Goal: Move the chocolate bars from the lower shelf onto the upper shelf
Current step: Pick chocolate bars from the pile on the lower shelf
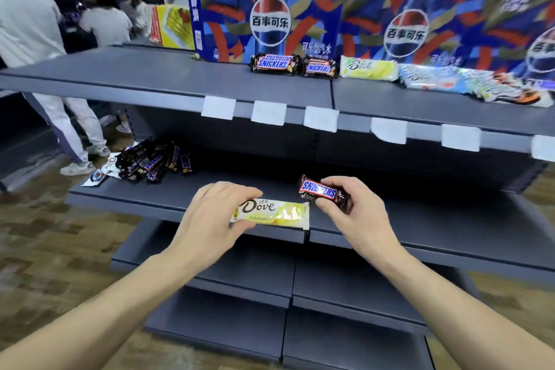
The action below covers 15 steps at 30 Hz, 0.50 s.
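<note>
Our left hand (pixel 210 216) pinched the Dove bar (pixel 271 214), our right hand (pixel 351 207) the Snickers bar (pixel 322 191) (both probably light, slick-wrapped; best held mid-length).

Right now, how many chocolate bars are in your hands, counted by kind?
Dove bar: 1, held by the left hand
Snickers bar: 1, held by the right hand
Total: 2
</note>
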Motion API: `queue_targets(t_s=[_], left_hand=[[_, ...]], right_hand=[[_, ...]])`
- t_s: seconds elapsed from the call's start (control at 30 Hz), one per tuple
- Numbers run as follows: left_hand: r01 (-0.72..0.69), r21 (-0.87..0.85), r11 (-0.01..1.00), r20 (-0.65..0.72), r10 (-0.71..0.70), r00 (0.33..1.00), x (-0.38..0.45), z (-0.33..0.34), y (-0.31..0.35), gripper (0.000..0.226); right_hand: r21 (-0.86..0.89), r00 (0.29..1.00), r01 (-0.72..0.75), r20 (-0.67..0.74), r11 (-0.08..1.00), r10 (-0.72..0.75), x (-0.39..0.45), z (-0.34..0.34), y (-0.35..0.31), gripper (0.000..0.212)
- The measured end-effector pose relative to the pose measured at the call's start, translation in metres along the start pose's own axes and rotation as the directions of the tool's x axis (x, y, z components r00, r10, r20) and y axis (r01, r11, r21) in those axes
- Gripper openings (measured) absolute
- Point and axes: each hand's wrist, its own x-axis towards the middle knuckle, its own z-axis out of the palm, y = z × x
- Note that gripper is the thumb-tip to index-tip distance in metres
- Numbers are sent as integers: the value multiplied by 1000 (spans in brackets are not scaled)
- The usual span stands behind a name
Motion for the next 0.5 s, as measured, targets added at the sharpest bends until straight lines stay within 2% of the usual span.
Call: queue_targets(t_s=[0.23,0.5], left_hand=[[-108,57,992,-80,113,990,10,-37,42,54],[-182,116,977,-243,205,948,77,-72,50,52]], right_hand=[[-53,988,122,-86,991,-127,4,-54,-32,29],[-210,966,208,-108,955,-234,92,-89,-63,25]])
